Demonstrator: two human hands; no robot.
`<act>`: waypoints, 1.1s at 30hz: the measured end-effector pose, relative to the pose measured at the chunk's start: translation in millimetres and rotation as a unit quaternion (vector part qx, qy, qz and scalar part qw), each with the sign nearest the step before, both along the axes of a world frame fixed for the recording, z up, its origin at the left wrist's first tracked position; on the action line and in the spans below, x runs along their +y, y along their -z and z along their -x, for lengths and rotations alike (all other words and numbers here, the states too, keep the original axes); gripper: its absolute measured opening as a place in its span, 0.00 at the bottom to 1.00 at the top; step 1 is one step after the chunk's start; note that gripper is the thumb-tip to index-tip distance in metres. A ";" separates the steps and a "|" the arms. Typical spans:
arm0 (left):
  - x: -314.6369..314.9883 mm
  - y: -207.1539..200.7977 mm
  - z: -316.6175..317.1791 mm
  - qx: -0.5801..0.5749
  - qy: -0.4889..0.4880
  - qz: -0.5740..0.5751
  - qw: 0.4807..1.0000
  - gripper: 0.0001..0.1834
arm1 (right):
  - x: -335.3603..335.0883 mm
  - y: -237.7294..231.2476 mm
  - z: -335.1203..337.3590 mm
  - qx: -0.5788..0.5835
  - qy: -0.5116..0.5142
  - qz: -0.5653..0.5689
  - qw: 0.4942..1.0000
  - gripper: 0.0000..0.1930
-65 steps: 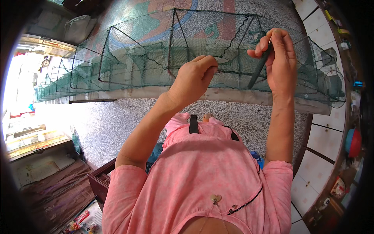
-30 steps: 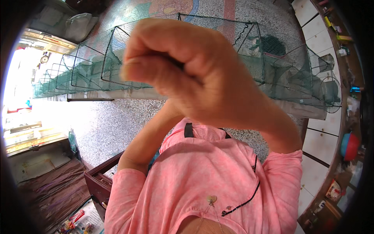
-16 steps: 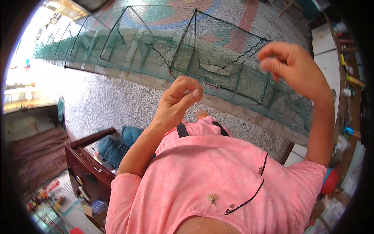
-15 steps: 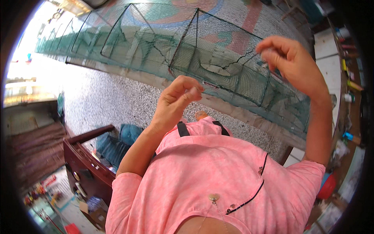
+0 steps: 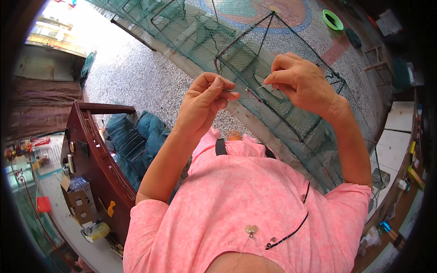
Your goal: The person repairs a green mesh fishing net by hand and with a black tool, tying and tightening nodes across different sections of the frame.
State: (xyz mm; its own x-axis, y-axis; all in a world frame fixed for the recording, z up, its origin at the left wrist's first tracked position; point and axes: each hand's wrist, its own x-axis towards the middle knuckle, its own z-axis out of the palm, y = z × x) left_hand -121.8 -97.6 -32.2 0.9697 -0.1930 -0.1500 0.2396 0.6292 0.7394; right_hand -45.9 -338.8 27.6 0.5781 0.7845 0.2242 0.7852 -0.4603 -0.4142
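My right hand (image 5: 306, 85) is closed in a pinch on a thin, pale, needle-like piece (image 5: 261, 86), which points toward my left hand. Facing it, my left hand (image 5: 200, 101) has thumb and fingers pressed together; whatever lies between them is too small to name. The two hands are a short way apart, in front of my chest. Beneath and beyond them stretches a long green mesh net trap (image 5: 195, 38) with dark rectangular frames. A frame bar (image 5: 284, 120) of the trap runs below my right hand.
Blue-green bundled netting (image 5: 125, 143) lies to the left beside a dark red wooden piece of furniture (image 5: 98, 159). A cardboard box (image 5: 81, 200) stands farther left. A green basin (image 5: 332, 20) sits on the speckled floor (image 5: 141, 68) at far right. Cluttered shelving (image 5: 407, 182) lines the right.
My right hand has come down and left, closer to my left hand, and the needle-like piece now shows. The view has turned, so the net trap slants more steeply.
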 end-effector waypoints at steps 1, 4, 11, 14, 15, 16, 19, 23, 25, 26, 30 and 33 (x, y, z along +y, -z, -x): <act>-0.9 -1.1 0.6 0.001 -0.003 0.000 1.000 0.07 | 0.8 2.6 -2.1 -0.001 -0.004 0.003 1.000 0.05; -3.8 -5.0 2.5 0.008 -0.016 -0.007 1.000 0.07 | 2.5 10.6 -7.5 0.012 -0.017 0.008 1.000 0.05; -2.5 -3.1 4.9 0.014 -0.020 -0.008 1.000 0.07 | 7.4 18.5 -10.2 0.043 -0.051 -0.002 0.998 0.05; -2.4 -1.9 6.9 0.016 -0.024 -0.005 1.000 0.07 | 3.4 11.0 -13.6 0.062 -0.041 0.007 0.997 0.05; -3.8 -1.6 6.5 0.017 -0.026 -0.007 0.999 0.07 | 3.1 11.6 -13.8 0.060 -0.043 0.004 0.997 0.04; -5.3 -2.0 6.2 0.016 -0.029 -0.014 0.999 0.07 | 3.2 13.2 -13.5 0.059 -0.046 0.001 0.997 0.04; -6.7 -2.6 6.3 0.012 -0.030 -0.016 0.999 0.08 | 6.0 17.3 -12.6 0.057 -0.066 -0.005 0.996 0.04; -3.2 -1.1 6.0 0.003 -0.020 0.006 1.000 0.07 | 16.4 24.9 -10.1 0.064 -0.086 -0.051 0.993 0.05; -2.9 -1.4 7.8 0.002 -0.023 0.002 1.000 0.07 | 22.9 21.7 -6.0 0.147 -0.057 -0.047 0.986 0.06; -3.7 -1.3 8.8 0.002 -0.027 -0.002 1.000 0.07 | 26.4 19.3 -3.3 0.188 -0.043 -0.044 0.980 0.06; -5.5 4.7 12.3 -0.005 -0.041 0.018 0.999 0.06 | 44.9 11.7 2.7 0.250 -0.072 -0.026 0.965 0.04; -10.0 9.7 16.9 0.031 -0.060 -0.017 0.998 0.05 | 50.2 24.3 -5.8 0.262 -0.082 0.012 0.962 0.05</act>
